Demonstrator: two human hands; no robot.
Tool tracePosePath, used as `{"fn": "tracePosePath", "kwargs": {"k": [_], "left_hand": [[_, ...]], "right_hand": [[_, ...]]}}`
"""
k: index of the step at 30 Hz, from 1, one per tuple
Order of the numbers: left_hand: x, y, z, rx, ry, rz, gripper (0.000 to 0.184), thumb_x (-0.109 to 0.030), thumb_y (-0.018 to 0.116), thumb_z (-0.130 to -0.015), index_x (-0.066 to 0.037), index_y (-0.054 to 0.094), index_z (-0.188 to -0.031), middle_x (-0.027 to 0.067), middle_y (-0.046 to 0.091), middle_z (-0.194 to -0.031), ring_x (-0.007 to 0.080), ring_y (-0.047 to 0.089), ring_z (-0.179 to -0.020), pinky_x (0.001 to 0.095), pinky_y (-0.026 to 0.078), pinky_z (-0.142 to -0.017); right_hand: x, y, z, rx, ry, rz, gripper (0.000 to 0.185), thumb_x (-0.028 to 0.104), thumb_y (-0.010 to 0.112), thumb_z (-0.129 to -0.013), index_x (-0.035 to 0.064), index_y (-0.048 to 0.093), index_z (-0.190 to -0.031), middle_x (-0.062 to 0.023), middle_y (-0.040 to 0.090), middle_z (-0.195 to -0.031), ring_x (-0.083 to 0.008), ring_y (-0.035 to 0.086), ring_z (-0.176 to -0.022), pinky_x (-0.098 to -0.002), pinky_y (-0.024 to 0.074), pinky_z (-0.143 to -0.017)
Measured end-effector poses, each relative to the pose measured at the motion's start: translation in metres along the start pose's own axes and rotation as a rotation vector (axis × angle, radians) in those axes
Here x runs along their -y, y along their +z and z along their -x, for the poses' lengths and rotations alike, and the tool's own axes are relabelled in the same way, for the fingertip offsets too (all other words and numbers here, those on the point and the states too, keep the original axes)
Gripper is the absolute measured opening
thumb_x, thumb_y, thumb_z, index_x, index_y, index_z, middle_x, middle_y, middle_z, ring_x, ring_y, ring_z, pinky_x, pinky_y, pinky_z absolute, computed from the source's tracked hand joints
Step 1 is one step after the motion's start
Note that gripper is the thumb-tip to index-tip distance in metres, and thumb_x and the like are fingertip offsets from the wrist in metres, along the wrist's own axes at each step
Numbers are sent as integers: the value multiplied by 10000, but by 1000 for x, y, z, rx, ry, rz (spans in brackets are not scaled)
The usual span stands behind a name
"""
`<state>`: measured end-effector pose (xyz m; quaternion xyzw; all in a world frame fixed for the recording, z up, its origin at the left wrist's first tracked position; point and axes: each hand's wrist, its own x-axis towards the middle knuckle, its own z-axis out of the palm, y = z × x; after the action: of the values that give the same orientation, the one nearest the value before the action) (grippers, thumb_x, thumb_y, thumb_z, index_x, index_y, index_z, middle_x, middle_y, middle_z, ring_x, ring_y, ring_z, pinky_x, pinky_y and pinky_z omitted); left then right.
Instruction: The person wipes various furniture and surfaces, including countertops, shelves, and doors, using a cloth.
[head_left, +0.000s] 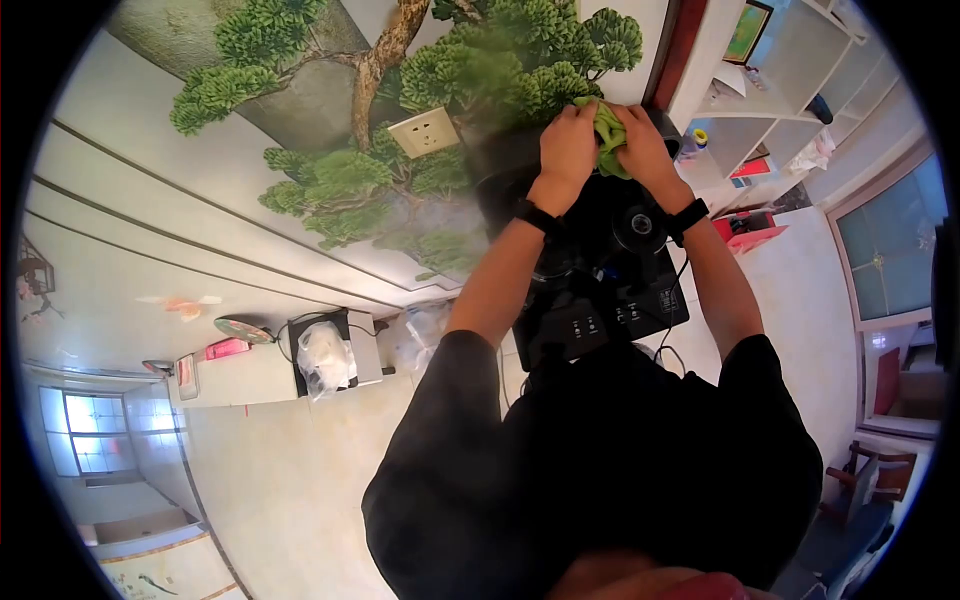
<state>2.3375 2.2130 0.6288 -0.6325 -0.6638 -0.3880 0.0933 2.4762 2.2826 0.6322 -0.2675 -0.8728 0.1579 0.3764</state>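
A crumpled green cloth (608, 138) is bunched between my two hands at the far end of a black appliance with a glossy panel (590, 320). My left hand (568, 150) grips the cloth from its left side, fingers curled. On the other side, my right hand (645, 148) has its fingers closed on the same cloth. Black bands circle both wrists. A round speaker-like part (640, 224) shows on the appliance near my right wrist. What lies under the cloth is hidden.
At the left is a wall with a painted tree and a socket (424, 133). White shelves (745, 125) with small items stand at the upper right. A white plastic bag (325, 358) sits on a low cabinet. A black cable hangs beside the appliance.
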Motion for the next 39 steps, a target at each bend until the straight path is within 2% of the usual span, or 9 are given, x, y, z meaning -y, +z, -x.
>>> {"fn": "tracePosePath", "kwargs": {"k": [5, 6, 10, 14, 17, 20, 23, 33, 39], "left_hand": [[22, -7, 8, 9, -14, 112, 394, -56, 589, -809, -77, 600, -1202, 180, 632, -1002, 367, 651, -855, 443, 536, -725], [30, -11, 14, -13, -9, 96, 385, -56, 581, -809, -88, 609, -1191, 180, 638, -1006, 367, 650, -860, 446, 535, -726], [28, -62, 26, 41, -154, 7, 403, -41, 581, -778, -124, 629, -1170, 169, 654, -1044, 391, 633, -897, 460, 523, -761], [23, -70, 28, 54, -183, -84, 435, -24, 591, -762, -135, 628, -1181, 183, 646, -983, 402, 637, -860, 472, 527, -733], [13, -62, 24, 58, -188, -120, 442, -14, 599, -756, -129, 623, -1182, 194, 640, -968, 405, 638, -845, 472, 528, -719], [-1, -50, 17, 61, -172, -129, 431, -9, 602, -757, -104, 616, -1177, 200, 636, -963, 408, 637, -838, 473, 527, -710], [-16, -31, 4, 80, -120, -165, 390, -52, 608, -784, -74, 604, -1174, 193, 635, -955, 390, 642, -806, 468, 526, -687], [-86, 68, -44, 131, -96, -156, 408, -50, 606, -792, -70, 601, -1199, 193, 626, -938, 371, 652, -805, 453, 535, -697], [-123, 101, -69, 109, -69, -117, 419, -23, 623, -760, -101, 617, -1172, 174, 609, -960, 387, 641, -799, 468, 530, -709]], "right_hand": [[14, 13, -4, 9, -41, -17, 497, -32, 610, -726, 89, 572, -1207, -205, 553, -1040, -426, 558, -985, -451, 485, -857], [22, 18, -4, 58, 6, -27, 575, -77, 579, -686, 56, 552, -1244, -208, 540, -1092, -439, 538, -1020, -440, 472, -877], [49, 38, -8, 58, -74, -82, 555, -79, 589, -675, 49, 543, -1213, -187, 525, -1057, -419, 533, -1022, -446, 475, -862], [63, 33, -8, 54, -61, -117, 549, -41, 625, -708, 155, 594, -1220, -151, 572, -1055, -384, 566, -1013, -428, 499, -863], [46, 32, -7, 100, -49, -193, 587, -82, 583, -676, 56, 530, -1244, -169, 510, -1077, -393, 517, -1060, -436, 466, -878], [33, 19, -6, 85, -50, -182, 597, -87, 576, -677, 59, 531, -1254, -165, 517, -1099, -395, 522, -1060, -430, 466, -884], [15, -2, -4, 27, -19, -207, 531, -45, 597, -705, 150, 603, -1198, -128, 577, -1061, -372, 558, -1036, -423, 493, -850], [-87, -77, 7, 3, 65, -234, 528, -22, 625, -711, 130, 596, -1216, -149, 572, -1077, -383, 554, -1034, -431, 480, -876], [-144, -93, 15, -35, 94, -402, 631, -117, 530, -673, 77, 574, -1272, -167, 575, -1104, -382, 563, -1047, -382, 467, -909]]}}
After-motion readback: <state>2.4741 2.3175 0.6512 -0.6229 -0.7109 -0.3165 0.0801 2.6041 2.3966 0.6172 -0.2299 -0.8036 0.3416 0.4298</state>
